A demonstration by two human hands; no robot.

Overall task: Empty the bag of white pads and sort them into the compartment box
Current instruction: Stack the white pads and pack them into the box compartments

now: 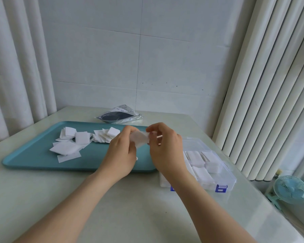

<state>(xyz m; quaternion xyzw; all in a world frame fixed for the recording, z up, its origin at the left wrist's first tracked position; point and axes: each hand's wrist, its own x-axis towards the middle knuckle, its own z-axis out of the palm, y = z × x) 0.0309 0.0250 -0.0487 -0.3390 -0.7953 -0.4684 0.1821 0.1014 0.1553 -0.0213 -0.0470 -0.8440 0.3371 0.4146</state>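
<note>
The bag lies near the table's far edge, apparently emptied. The left hand and right hand pinch a few white pads above the tray's right end. The compartment box is partly filled. Loose pads remain on the tray.

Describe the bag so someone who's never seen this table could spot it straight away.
Find the teal tray on the table. Just past its far edge lies the bag, flat and crumpled. It is the only dark, silvery item there; the pads near it are white squares.
</note>
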